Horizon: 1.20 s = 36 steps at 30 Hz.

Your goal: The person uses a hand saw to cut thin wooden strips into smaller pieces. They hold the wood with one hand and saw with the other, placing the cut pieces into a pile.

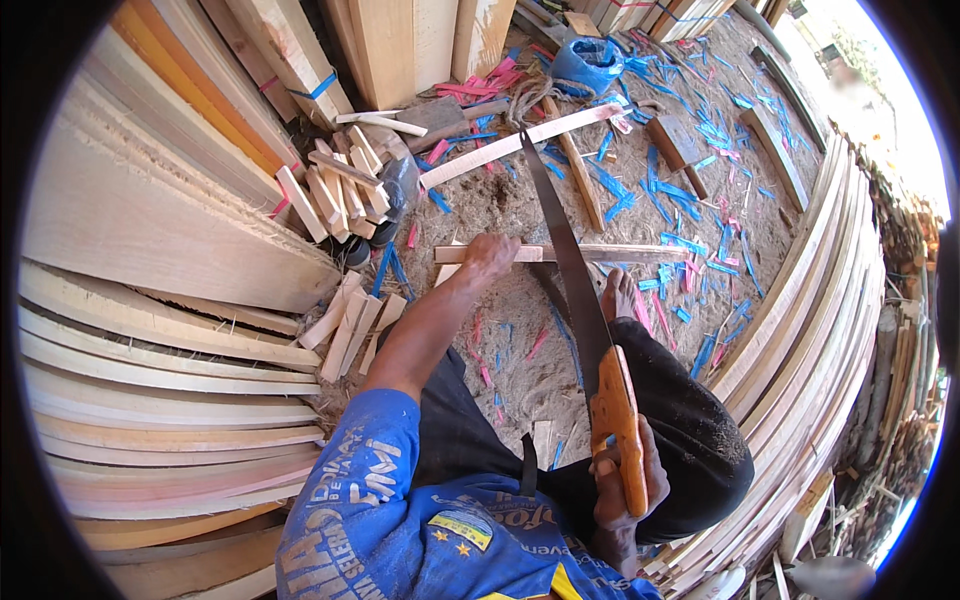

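Note:
In my right hand [632, 478] is the orange wooden handle of a handsaw [577, 275]. Its long dark blade points away from me and crosses a narrow wooden strip [645, 253]; whether the teeth touch the wood I cannot tell. My left hand [490, 257] is closed over that strip left of the blade. The strip lies crosswise, low over the sandy ground, with a dark piece partly visible beneath it. My bare foot [618, 297] is close to the strip, right of the blade.
Short offcuts [345, 190] are heaped at the left beside stacked boards [150, 200]. Long planks [800, 290] line the right. A pale batten [520, 145], a wooden mallet [673, 143] and a blue plastic bag [587, 66] lie beyond, among blue and pink strap scraps.

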### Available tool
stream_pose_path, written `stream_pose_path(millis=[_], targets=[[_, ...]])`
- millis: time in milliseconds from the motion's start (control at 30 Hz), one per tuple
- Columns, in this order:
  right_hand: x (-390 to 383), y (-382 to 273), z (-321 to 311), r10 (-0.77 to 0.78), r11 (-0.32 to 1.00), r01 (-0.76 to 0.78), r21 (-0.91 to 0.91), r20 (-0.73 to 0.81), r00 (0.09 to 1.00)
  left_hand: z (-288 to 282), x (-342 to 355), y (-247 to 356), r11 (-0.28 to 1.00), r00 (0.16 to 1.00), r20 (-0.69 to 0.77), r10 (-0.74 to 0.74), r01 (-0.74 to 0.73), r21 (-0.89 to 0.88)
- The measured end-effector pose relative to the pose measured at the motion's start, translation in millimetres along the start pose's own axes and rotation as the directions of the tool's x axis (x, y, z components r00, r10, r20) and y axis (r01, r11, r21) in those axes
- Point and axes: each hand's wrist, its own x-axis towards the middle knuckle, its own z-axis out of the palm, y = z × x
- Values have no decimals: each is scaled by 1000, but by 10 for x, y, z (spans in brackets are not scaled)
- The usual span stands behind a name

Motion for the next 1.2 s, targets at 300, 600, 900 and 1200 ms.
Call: stream_pose_path(millis=[300, 600, 900, 1200], targets=[[171, 100, -95, -31, 976, 33, -215, 8, 999, -22, -3, 77, 986, 986, 23, 163, -164, 42], [165, 218, -178, -1, 992, -1, -127, -18, 1000, -108, -47, 286, 987, 991, 31, 130, -132, 88], [176, 256, -126, 4, 994, -3, -106, 9, 1000, -201, -90, 395, 998, 998, -18, 67, -67, -2], [196, 256, -120, 10, 995, -7, -101, 31, 999, -194, -38, 290, 993, 994, 19, 110, -110, 30]])
